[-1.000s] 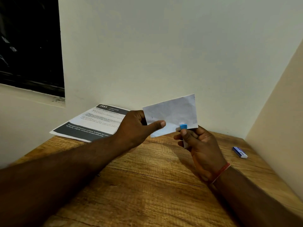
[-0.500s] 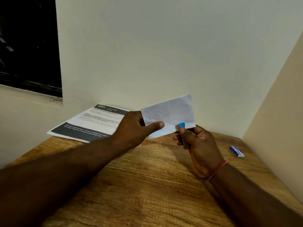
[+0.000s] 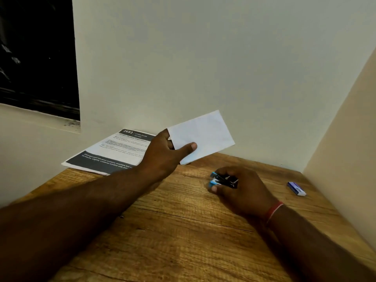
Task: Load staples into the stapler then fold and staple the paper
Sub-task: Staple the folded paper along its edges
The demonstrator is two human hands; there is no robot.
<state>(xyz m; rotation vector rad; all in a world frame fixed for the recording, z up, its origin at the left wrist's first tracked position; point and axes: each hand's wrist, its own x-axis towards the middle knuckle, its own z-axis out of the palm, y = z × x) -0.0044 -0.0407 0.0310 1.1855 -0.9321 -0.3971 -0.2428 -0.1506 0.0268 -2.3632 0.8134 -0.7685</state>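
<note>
A folded white paper is held up above the back of the wooden table. My left hand pinches its left end, thumb in front and fingers behind. Lower and to the right, my right hand grips a small blue and black stapler just above the tabletop, apart from the paper. Most of the stapler is hidden by my fingers.
A printed sheet with dark bands lies at the table's back left, against the wall. A small blue and white staple box lies at the right, near the side wall. A dark window is at the upper left.
My right hand has pulled the stapler off the paper's lower edge and dropped down toward the table. The left hand still holds the paper up, tilted a little more.
</note>
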